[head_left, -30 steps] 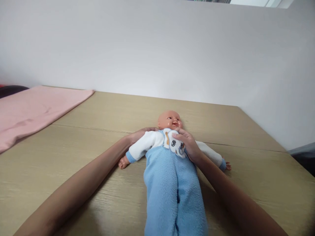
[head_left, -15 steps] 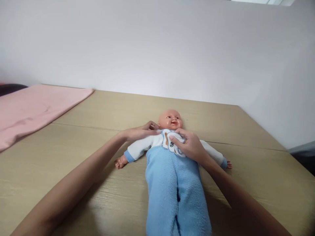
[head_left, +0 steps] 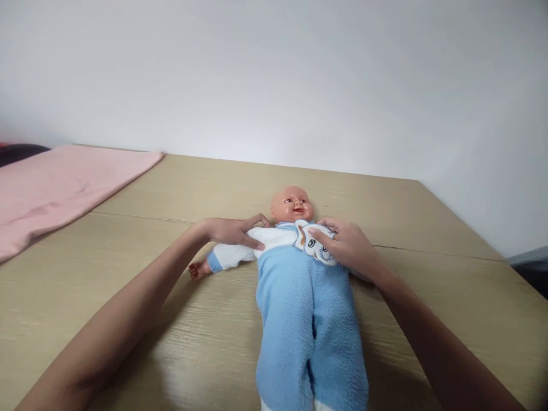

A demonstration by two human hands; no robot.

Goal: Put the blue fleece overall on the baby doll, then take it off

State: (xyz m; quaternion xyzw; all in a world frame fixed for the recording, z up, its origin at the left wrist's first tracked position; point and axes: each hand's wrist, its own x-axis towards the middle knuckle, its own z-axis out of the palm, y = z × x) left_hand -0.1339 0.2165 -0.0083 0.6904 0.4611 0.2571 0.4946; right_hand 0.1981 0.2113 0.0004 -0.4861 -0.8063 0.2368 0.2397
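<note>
A baby doll [head_left: 291, 204] lies on its back on the table, its head away from me. It wears a fleecy suit with white sleeves and blue trousers [head_left: 286, 308]. At the doll's shoulder on the left, my left hand [head_left: 233, 231] straddles the white fabric, thumb on the chest and index finger bent near the neck. My right hand [head_left: 349, 245] pinches the edge of a white animal-face bib [head_left: 311, 242] between thumb and fingers. The bib sits skewed toward the right side of the chest. The doll's arm on the right is mostly hidden behind my right hand and forearm.
A pink cloth [head_left: 77, 182] is spread over the table's far left corner. The wooden table [head_left: 197, 342] has a seam running across it and meets a pale wall [head_left: 257, 85] at the back. Dark objects show at the far left and right edges.
My right hand has drawn the bib to the right, uncovering more white chest. My left hand has shifted left, its thumb and index finger farther apart. The doll's head has moved slightly left.
</note>
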